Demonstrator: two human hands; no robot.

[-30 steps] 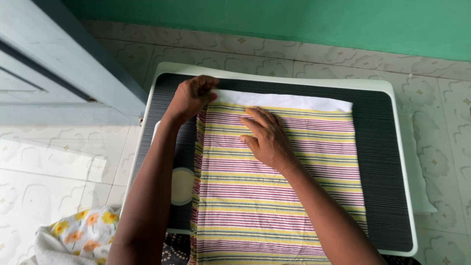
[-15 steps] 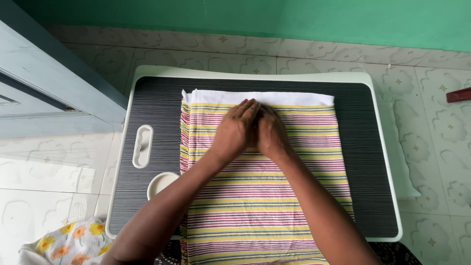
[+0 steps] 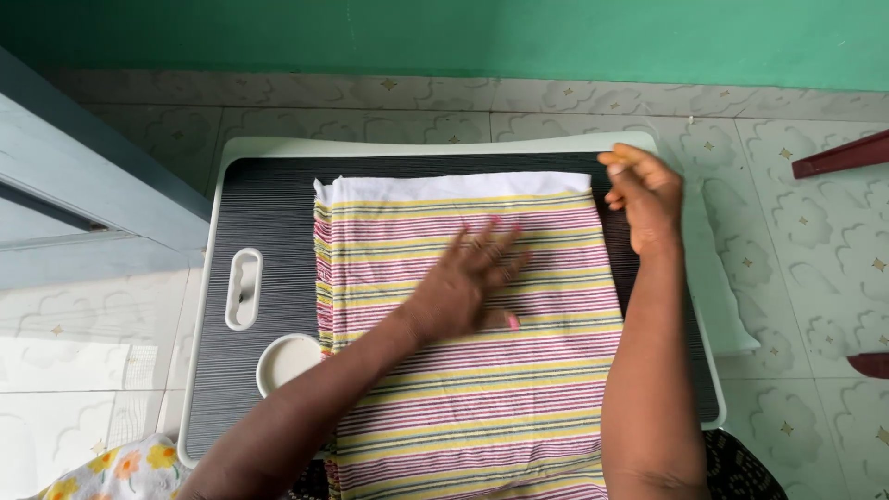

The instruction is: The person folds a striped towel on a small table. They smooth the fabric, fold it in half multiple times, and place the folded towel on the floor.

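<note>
Seen from above: a folded cotton cloth striped in pink, yellow and green, with a plain white band along its far edge (image 3: pixel 463 324), spread flat on a small lap table with a black ribbed top and pale rounded rim (image 3: pixel 278 148). Near end of the cloth hanging over the table's front edge, toward the viewer.

Left hand (image 3: pixel 468 282) pressed palm-down on the middle of the stripes, fingers spread apart and pointing toward the far right. Right hand (image 3: pixel 644 199) at the cloth's far right corner, fingers curled together; whether pinching the corner or only resting beside it, cannot tell from this angle.

Left of the cloth, an oval handle slot cut through the tabletop (image 3: pixel 244 289), and nearer the front a round white cup recess (image 3: pixel 287 359), its right rim just touching the cloth's edge. Pale patterned floor tiles (image 3: pixel 815 278) all around, a green wall (image 3: pixel 556 37) beyond, a grey-blue door frame (image 3: pixel 83 194) at left, and a white fabric with yellow flowers (image 3: pixel 120 472) at the lower left corner.

Likely risks, judged from the layout: a hard tug at the right corner while only one palm pins the centre, dragging the layers askew and wrinkling the left edge; weight of the overhanging end sliding the whole cloth off the smooth table once pressure lifts.
</note>
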